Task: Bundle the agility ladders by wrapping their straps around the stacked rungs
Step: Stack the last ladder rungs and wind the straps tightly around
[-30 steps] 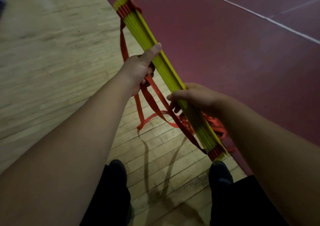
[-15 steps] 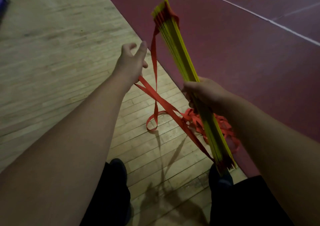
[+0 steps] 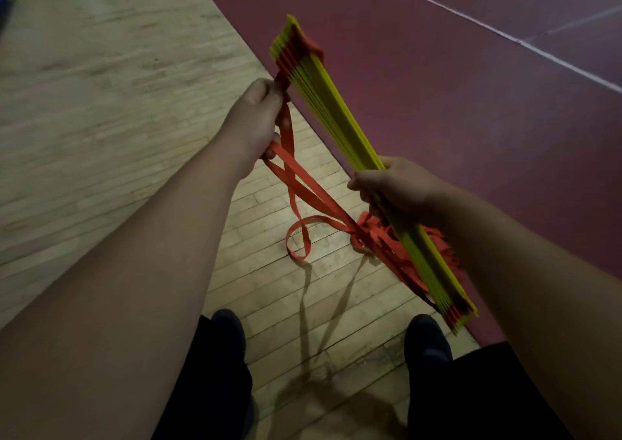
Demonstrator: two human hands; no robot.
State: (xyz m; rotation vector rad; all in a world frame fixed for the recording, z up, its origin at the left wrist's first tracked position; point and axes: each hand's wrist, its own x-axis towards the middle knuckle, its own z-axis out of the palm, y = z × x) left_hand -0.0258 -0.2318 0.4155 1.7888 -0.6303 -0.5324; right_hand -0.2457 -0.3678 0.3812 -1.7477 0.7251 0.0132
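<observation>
While the left hand (image 3: 255, 119) is curled round the red straps (image 3: 303, 187) just beside the far end of the rungs (image 3: 340, 119), the right hand (image 3: 400, 187) is clenched round the yellow stack a little nearer than its middle. It carries the stack in the air, tilted, with the far end up and to the left. Nothing else bears the stack; it hangs over the seam where the wood floor (image 3: 101, 103) meets the red court (image 3: 454, 119). From the left fist the straps run slack down to a tangle under the right hand, and one loop (image 3: 298, 237) droops toward the floor; whether it touches the boards I cannot tell

I judge the wrapping barely begun: the straps are gathered in hand, yet no turn lies across the rungs' middle. The next move likely calls for drawing the slack taut and leading it over the stack, the right hand holding the rungs square, since the far end already fans a bit. The trailing loop could snag near the shoes (image 3: 229, 332)

Room is ample: open boards to the left, open court to the right, a white line (image 3: 505, 35) well apart
</observation>
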